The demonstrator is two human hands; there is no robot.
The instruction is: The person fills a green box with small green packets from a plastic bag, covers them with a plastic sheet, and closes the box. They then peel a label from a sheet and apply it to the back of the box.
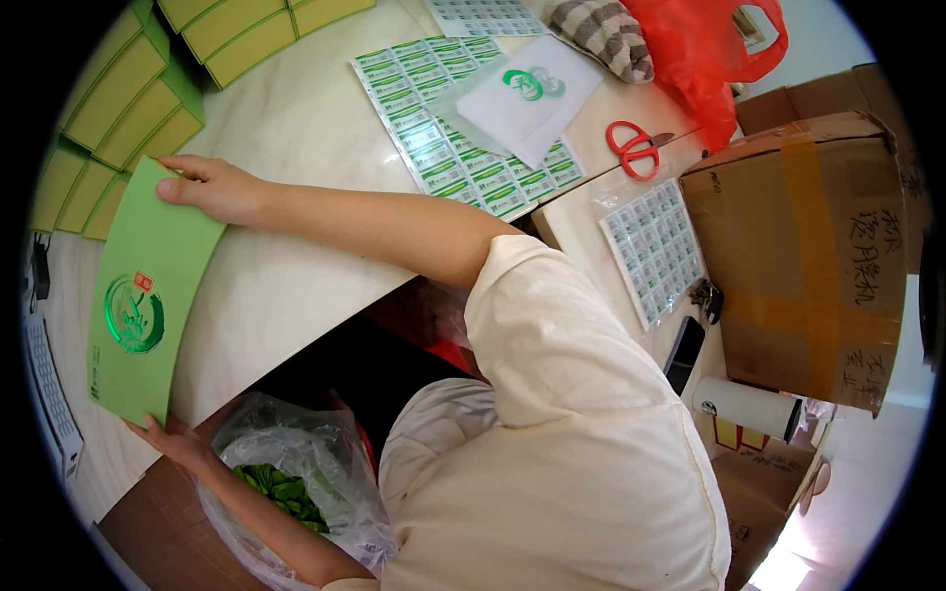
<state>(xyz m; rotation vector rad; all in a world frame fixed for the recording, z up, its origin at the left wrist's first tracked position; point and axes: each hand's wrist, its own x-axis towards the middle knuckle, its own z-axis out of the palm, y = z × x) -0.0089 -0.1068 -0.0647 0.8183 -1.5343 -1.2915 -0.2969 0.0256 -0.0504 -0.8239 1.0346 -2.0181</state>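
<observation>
A flat green paper sleeve (148,286) with a shiny green round emblem lies at the left edge of the pale table (296,128). My right hand (212,187) reaches across the table and rests its fingers on the sleeve's far corner. My left hand (172,438) grips the sleeve's near edge, thumb on top. Just under that hand, below the table edge, is a clear plastic bag (296,473) holding green leaves.
Flat yellow-green boxes (128,89) are stacked at the far left. Green label sheets (434,148), a white pouch (532,94), red scissors (634,150), another label sheet (655,246), a phone (683,353) and a taped cardboard box (798,256) lie to the right. A red bag (709,59) sits behind.
</observation>
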